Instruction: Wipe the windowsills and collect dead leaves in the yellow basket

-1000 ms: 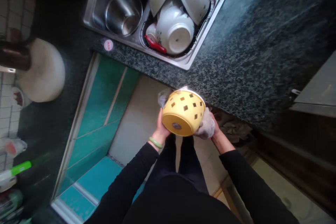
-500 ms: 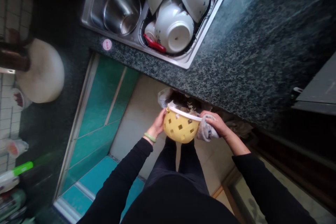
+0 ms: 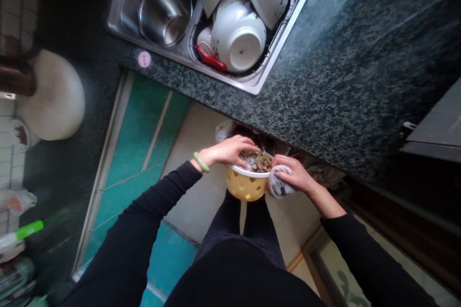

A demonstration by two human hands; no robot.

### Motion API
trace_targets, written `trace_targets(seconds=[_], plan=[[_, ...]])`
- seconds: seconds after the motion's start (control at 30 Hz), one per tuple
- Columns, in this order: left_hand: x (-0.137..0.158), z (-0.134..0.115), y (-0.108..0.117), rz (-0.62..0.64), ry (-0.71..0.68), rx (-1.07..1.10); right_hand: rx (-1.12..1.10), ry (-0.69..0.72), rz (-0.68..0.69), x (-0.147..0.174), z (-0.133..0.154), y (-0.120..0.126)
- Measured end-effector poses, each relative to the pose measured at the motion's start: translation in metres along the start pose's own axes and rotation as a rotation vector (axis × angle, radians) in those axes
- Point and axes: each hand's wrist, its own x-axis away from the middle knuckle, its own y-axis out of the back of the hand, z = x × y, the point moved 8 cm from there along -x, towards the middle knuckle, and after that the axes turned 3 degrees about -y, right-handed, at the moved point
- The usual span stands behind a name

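Note:
A yellow lattice-sided plastic basket (image 3: 246,187) with a white rim is held below the counter edge, in front of my legs. Inside it lie brownish scraps (image 3: 260,165), too small to make out exactly. My right hand (image 3: 292,172) grips the basket's right rim, with a greyish-white rag (image 3: 281,185) bunched in the same grasp. Over the left side of the basket's mouth reaches my left hand (image 3: 232,150), thumb and fingers apart, fingertips at the scraps. A green bangle (image 3: 201,162) circles my left wrist.
The dark speckled counter (image 3: 334,76) runs across ahead. Its steel sink (image 3: 118,18) holds a metal pot (image 3: 166,13) and a rack of white bowls (image 3: 240,38) with a red-handled tool (image 3: 211,59). A white plastic bag (image 3: 224,130) shows beneath the counter's edge.
My left hand has let go of the basket's left side and moved up over its mouth. The basket has tipped so its contents show more. My right hand keeps its grip.

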Motion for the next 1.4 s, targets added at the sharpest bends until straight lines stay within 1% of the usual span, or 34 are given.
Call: trace_targets(seconds=[0.07, 0.13, 0.23, 0.33, 0.4, 0.47, 0.53, 0.57, 0.63, 0.8, 0.87, 0.93, 1.0, 1.07, 1.1, 1.17, 1.23, 1.3, 1.33, 1.4], plan=[[-0.016, -0.007, -0.014, 0.182, -0.057, -0.159, -0.014, -0.015, 0.007, -0.003, -0.003, 0.001], [-0.027, -0.006, -0.027, 0.267, -0.089, -0.299, -0.034, -0.026, 0.006, -0.006, -0.005, 0.002], [-0.036, -0.003, -0.042, 0.279, -0.158, -0.459, -0.072, -0.031, 0.006, -0.01, -0.009, 0.004], [-0.039, -0.002, -0.052, 0.279, -0.243, -0.533, -0.106, -0.044, 0.007, -0.014, -0.016, 0.004], [-0.042, 0.001, -0.054, 0.302, -0.243, -0.539, -0.139, -0.062, 0.005, -0.015, -0.022, 0.004], [-0.046, 0.005, -0.054, 0.339, -0.208, -0.512, -0.185, -0.085, -0.002, -0.016, -0.028, 0.004], [-0.05, 0.01, -0.051, 0.347, -0.164, -0.444, -0.228, -0.108, -0.004, -0.017, -0.033, 0.004], [-0.052, 0.013, -0.048, 0.328, -0.14, -0.388, -0.247, -0.117, -0.002, -0.017, -0.035, 0.004], [-0.056, 0.022, -0.038, 0.25, -0.078, -0.234, -0.278, -0.136, 0.001, -0.016, -0.039, 0.004], [-0.058, 0.056, -0.011, 0.01, 0.159, 0.268, -0.364, -0.242, -0.041, -0.014, -0.057, 0.006], [-0.059, 0.066, -0.003, -0.086, 0.189, 0.416, -0.395, -0.278, -0.04, -0.013, -0.062, 0.005], [-0.062, 0.076, 0.003, -0.202, 0.203, 0.48, -0.425, -0.301, -0.026, -0.013, -0.065, 0.003], [-0.064, 0.089, 0.006, -0.322, 0.235, 0.484, -0.443, -0.319, -0.011, -0.013, -0.065, 0.002], [-0.067, 0.101, 0.004, -0.387, 0.271, 0.482, -0.445, -0.324, 0.004, -0.013, -0.065, 0.002], [-0.069, 0.105, 0.002, -0.392, 0.286, 0.483, -0.445, -0.323, 0.009, -0.013, -0.066, 0.003], [-0.069, 0.107, -0.003, -0.345, 0.319, 0.475, -0.451, -0.327, 0.017, -0.012, -0.068, 0.004], [-0.063, 0.102, -0.005, -0.267, 0.362, 0.435, -0.461, -0.337, 0.022, -0.01, -0.072, 0.005], [-0.052, 0.093, -0.002, -0.213, 0.39, 0.369, -0.471, -0.341, 0.024, -0.01, -0.073, 0.006], [-0.047, 0.087, 0.0, -0.194, 0.381, 0.338, -0.474, -0.341, 0.029, -0.01, -0.072, 0.006], [-0.04, 0.075, 0.002, -0.138, 0.312, 0.314, -0.476, -0.339, 0.045, -0.011, -0.068, 0.005]])
